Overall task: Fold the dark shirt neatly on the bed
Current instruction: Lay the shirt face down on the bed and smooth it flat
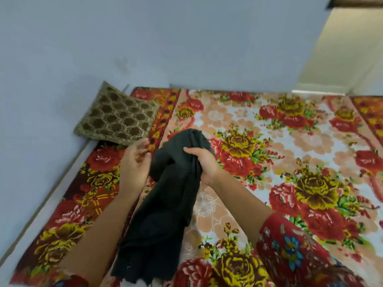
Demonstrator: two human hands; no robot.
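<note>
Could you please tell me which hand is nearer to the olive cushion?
Left. The left hand hovers just in front of the cushion; the right hand grips the dark shirt, farther right.

Nothing in view carries readable writing, a label, a brand or a number. The bedsheet point(269, 141) bears only a flower print, the cushion point(116, 119) at the far left only a lattice pattern, and the dark shirt point(165, 204) shows plain cloth.

Both forearms reach forward. The right hand point(204, 165) grips the dark shirt point(165, 204) (fingers curled tight). The left hand point(134, 164) spreads loosely.
</note>
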